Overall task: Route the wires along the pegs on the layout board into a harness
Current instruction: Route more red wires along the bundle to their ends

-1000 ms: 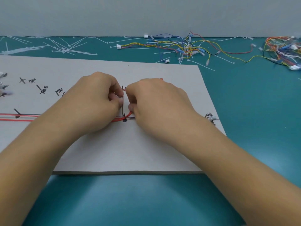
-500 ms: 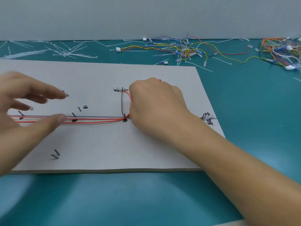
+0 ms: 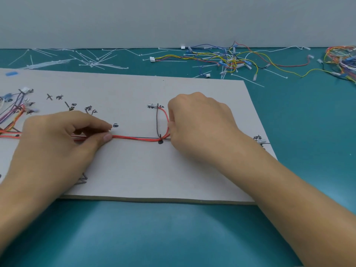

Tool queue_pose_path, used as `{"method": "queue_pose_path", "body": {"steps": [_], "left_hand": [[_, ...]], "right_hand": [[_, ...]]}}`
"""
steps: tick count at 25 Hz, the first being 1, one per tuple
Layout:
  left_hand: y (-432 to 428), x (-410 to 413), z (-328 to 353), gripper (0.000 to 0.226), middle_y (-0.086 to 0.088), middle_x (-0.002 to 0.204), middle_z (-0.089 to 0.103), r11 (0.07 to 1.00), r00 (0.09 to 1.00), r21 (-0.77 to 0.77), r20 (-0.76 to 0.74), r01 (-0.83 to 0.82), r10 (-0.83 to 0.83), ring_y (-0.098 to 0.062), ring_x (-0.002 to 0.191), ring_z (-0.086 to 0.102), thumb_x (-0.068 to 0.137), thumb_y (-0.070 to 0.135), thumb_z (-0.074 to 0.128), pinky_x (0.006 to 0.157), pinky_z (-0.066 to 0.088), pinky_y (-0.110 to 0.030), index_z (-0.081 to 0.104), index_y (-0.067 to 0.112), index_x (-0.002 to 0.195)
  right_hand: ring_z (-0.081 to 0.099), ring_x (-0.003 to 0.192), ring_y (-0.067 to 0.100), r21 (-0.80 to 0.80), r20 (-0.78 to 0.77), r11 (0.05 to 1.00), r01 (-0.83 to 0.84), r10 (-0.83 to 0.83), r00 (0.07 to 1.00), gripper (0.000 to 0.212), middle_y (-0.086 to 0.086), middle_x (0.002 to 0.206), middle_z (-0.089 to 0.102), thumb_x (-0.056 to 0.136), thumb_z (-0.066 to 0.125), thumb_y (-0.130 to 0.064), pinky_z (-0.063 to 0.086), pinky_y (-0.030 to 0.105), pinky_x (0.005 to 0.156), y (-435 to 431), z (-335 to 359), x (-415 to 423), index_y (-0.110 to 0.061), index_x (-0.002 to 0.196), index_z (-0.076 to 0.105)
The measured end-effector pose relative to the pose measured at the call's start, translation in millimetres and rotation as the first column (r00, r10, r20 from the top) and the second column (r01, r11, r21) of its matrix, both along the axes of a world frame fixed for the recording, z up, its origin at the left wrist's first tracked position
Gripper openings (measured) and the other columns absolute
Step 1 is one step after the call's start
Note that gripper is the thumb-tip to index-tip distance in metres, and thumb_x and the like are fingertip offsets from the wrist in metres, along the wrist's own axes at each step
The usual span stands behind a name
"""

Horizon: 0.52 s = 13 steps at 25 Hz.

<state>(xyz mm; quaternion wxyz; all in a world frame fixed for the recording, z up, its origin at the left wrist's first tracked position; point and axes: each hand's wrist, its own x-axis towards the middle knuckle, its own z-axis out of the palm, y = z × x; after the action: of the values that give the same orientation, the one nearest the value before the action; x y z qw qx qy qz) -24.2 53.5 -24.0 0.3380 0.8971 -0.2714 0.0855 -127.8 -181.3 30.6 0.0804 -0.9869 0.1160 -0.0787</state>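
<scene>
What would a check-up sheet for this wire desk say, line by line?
Surface: teal mat under a grey layout board with handwritten marks.
Job's things: red wires run along the board to a dark peg; a red-and-brown loop rises to a small white connector.
Clutter: white cable ties and loose coloured wire piles at the back.
Grips: left hand pinches the red wires; right hand curls at the peg, fingertips hidden.
Cables: purple and orange wires fan out at the board's left.
Surroundings: plain grey wall.
</scene>
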Motion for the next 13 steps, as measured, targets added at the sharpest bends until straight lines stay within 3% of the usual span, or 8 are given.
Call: {"method": "queue_pose_path", "body": {"steps": [3, 7, 10, 13], "left_hand": [[-14.9, -11.2, 9.5, 0.017, 0.034, 0.083, 0.07, 0.994, 0.998, -0.1, -0.051, -0.046, 0.041, 0.013, 0.079, 0.065, 0.076, 0.043, 0.08, 0.071, 0.035, 0.01, 0.073, 0.05, 0.09], [-40.1, -32.1, 15.7, 0.021, 0.023, 0.072, 0.073, 0.978, 0.991, -0.202, -0.133, -0.054, 0.028, 0.004, 0.067, 0.068, 0.074, 0.015, 0.089, 0.061, 0.042, 0.003, 0.076, 0.031, 0.078], [-69.8, -51.2, 19.4, 0.024, 0.015, 0.066, 0.072, 0.979, 0.989, -0.199, -0.145, -0.038, 0.009, 0.001, 0.062, 0.067, 0.074, 0.006, 0.088, 0.059, 0.044, -0.002, 0.073, 0.025, 0.07], [-103.0, -66.4, 20.1, 0.022, 0.014, 0.058, 0.065, 0.985, 0.994, -0.173, -0.106, -0.019, 0.0, 0.003, 0.064, 0.063, 0.073, 0.004, 0.083, 0.059, 0.041, -0.004, 0.072, 0.023, 0.069]], "right_hand": [[0.028, 0.056, 0.013, -0.004, -0.03, 1.0, -0.004, 0.004, 1.0, 0.019, -0.005, 0.072, 0.032, 0.085, 0.064, -0.024, 0.016, 0.027, 0.051, -3.4, 2.1, -2.2, -0.024, 0.082, 0.045], [0.04, 0.061, 0.015, -0.004, -0.102, 0.999, 0.042, -0.042, 0.994, 0.018, -0.004, 0.076, 0.045, 0.082, 0.063, -0.024, 0.026, 0.027, 0.052, -21.1, 12.1, -14.5, -0.021, 0.075, 0.046], [0.057, 0.074, 0.025, -0.006, -0.2, 0.996, 0.093, -0.092, 0.975, 0.009, 0.0, 0.083, 0.057, 0.085, 0.063, -0.024, 0.046, 0.033, 0.064, -43.3, 19.5, -27.3, -0.018, 0.083, 0.056], [0.061, 0.08, 0.026, 0.001, -0.27, 0.982, 0.191, -0.184, 0.945, 0.007, 0.001, 0.084, 0.062, 0.085, 0.064, -0.024, 0.049, 0.034, 0.067, -63.5, 30.0, -36.1, -0.017, 0.083, 0.061]]}}
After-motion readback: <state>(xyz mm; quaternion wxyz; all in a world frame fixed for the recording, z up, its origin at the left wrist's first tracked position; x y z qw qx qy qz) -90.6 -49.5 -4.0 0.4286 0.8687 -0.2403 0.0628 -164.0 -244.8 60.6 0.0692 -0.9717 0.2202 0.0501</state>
